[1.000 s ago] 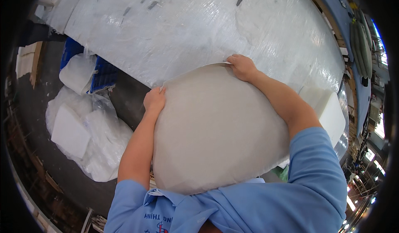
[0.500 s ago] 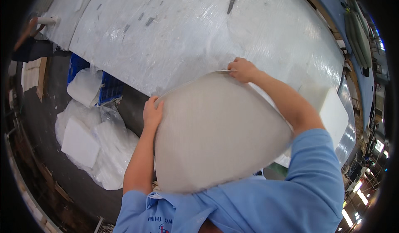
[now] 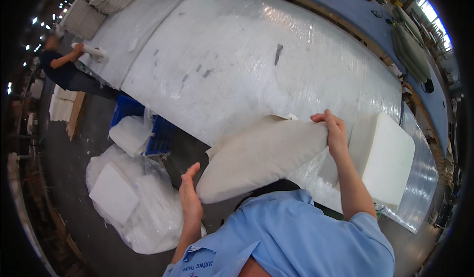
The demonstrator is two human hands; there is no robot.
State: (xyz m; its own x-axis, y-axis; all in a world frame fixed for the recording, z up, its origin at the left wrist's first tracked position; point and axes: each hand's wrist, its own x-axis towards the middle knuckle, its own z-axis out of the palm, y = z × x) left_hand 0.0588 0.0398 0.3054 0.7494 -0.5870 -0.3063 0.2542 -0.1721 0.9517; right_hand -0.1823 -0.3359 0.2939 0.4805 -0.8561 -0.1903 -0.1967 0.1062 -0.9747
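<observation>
The right hand (image 3: pixel 335 131) fingers are gripping the cushion (image 3: pixel 261 158) over the bench (image 3: pixel 247 59) near edge; the left hand (image 3: pixel 190 198), open, is pressing its end. A foam block (image 3: pixel 385 156) is lying just beside.

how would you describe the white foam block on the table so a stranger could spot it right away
Start from the long worktable covered in shiny plastic wrap and follow it to its right end. There, past the right hand gripping the cream cushion, lies the foam block: thick, square-edged, smooth white, unlike the soft rounded cushion.

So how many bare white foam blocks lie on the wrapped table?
1: the foam block at the table's right end, beside the right hand. Others on the floor sit in bags.
</observation>
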